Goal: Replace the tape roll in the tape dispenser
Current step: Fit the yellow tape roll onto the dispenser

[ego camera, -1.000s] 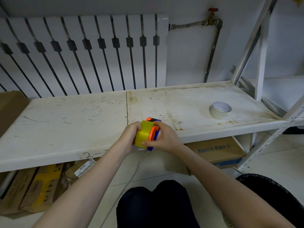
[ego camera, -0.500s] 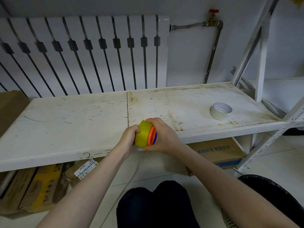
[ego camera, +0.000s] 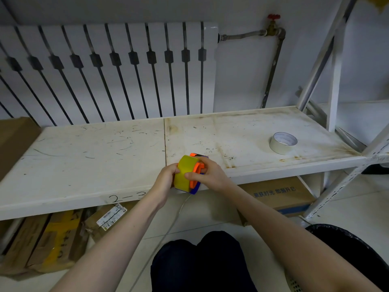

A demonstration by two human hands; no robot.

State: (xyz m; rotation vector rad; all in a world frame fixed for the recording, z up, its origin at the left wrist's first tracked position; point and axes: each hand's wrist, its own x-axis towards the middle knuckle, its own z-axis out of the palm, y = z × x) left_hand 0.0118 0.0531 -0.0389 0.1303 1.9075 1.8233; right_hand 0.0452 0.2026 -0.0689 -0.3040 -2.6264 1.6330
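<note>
**Roll and dispenser turned between both hands at the shelf edge**

Since half a second ago, the yellow roll and its holder have tilted in the hands, so the orange hub now shows as an arc with blue plastic peeking below it, while the hands stay at the front edge of the shelf.

At nine o'clock, a brown cardboard box (ego camera: 14, 142) rests on the left end of the scuffed white metal shelf (ego camera: 94, 157). Behind it, at eleven o'clock, stands a white ribbed radiator with black bars (ego camera: 117, 66).

Near the centre, the left hand (ego camera: 166, 175) curls closed around the left face of the yellow roll of tape (ego camera: 185, 171). The roll sits on the orange-and-blue plastic tape dispenser (ego camera: 196, 175), held just above the shelf's front lip. The right hand (ego camera: 210, 173) grips the dispenser from the right, thumb pressed on the yellow band and fingers wrapped over the orange hub.

At two o'clock, a pale, cream-coloured spare tape roll (ego camera: 283, 143) lies flat on the shelf, well apart from the hands. At four o'clock, under the shelf, sits a printed cardboard carton (ego camera: 277, 194).
</note>
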